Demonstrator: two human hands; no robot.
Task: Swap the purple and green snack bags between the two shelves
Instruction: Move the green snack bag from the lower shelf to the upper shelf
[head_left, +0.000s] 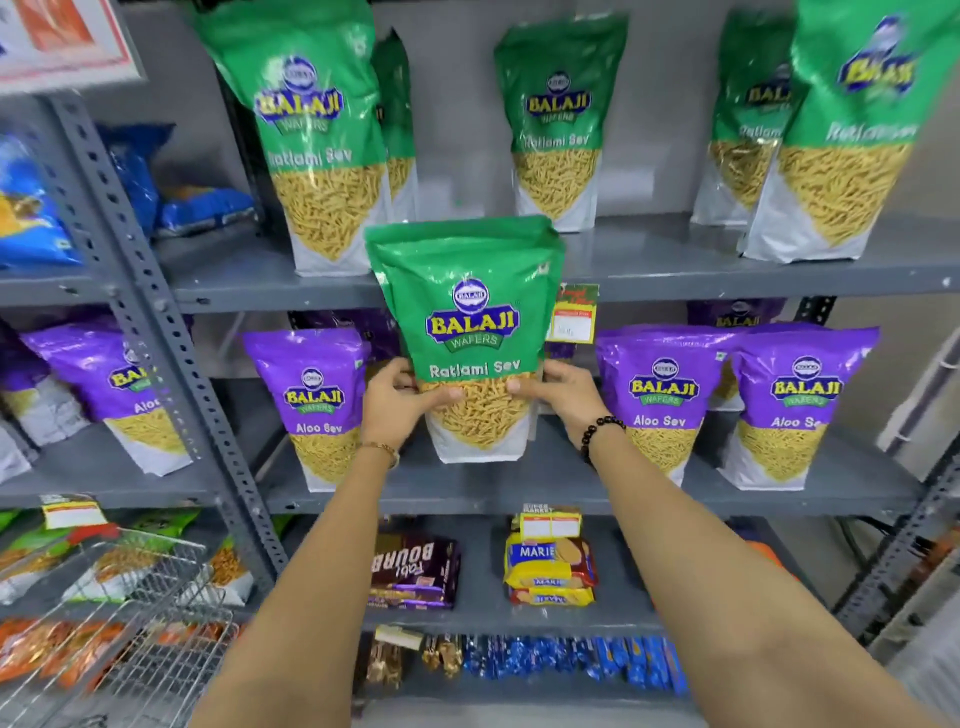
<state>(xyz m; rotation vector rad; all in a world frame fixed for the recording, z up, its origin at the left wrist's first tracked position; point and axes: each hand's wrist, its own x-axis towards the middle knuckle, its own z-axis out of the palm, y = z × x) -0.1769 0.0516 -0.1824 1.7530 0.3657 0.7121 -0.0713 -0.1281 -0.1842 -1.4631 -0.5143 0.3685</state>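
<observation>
I hold a green Ratlami Sev bag (470, 322) upright in front of the lower shelf (519, 493), its base just above the shelf surface. My left hand (402, 397) grips its left side and my right hand (563, 392) grips its right side. Purple Aloo Sev bags stand on this lower shelf: one (317, 405) to the left of the held bag, two (662, 400) (795, 410) to the right. Several green bags (317, 135) (558, 119) (852, 130) stand on the upper shelf (649, 270). More purple bags are partly hidden behind the held bag.
A neighbouring rack on the left holds blue bags (31, 208) and another purple bag (119, 384). A wire basket (119, 623) sits at lower left. Biscuit packs (413, 571) (550, 566) lie on the shelf below. A price tag (571, 317) hangs from the upper shelf edge.
</observation>
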